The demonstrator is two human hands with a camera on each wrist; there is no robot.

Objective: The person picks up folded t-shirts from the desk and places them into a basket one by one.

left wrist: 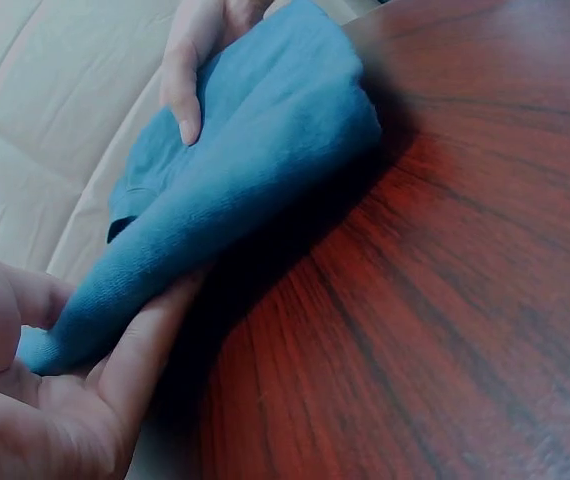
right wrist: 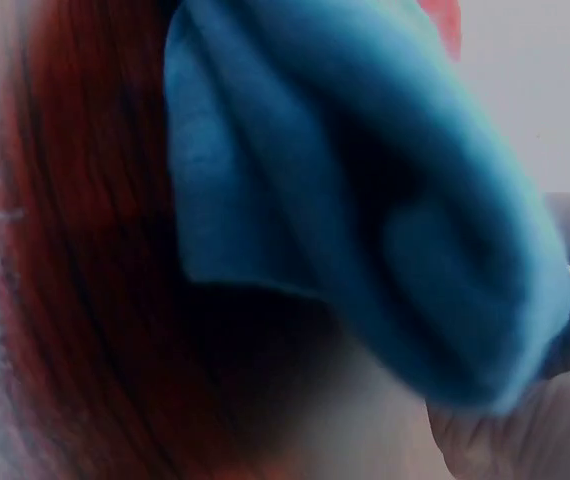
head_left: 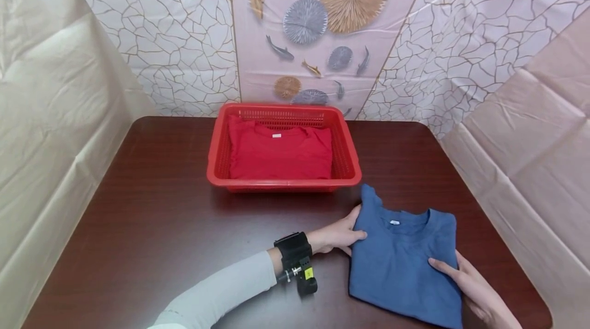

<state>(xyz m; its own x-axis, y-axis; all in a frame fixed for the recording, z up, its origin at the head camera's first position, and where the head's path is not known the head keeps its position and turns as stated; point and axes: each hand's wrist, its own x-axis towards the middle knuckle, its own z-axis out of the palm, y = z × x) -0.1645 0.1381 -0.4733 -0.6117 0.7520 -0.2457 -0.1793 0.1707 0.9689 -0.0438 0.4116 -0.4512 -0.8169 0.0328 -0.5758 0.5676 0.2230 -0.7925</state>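
A folded blue T-shirt (head_left: 398, 267), with a small white label at its collar, is held between both hands at the right of the table. My left hand (head_left: 338, 235) grips its left edge, thumb above and fingers beneath, as the left wrist view shows on the cloth (left wrist: 235, 190). On the opposite edge my right hand (head_left: 479, 290) pinches the fabric, thumb on top; its other fingers are partly hidden. Seen from the right wrist, the shirt's folded layers (right wrist: 445, 200) hang above the table beside the right hand (right wrist: 515, 430).
Behind the hands stands a red plastic basket (head_left: 288, 183) at the table's back middle. A folded red T-shirt (head_left: 281, 157) lies inside it. The dark wooden table (head_left: 152, 216) meets cloth-covered walls (head_left: 55, 114) at the left, back and right.
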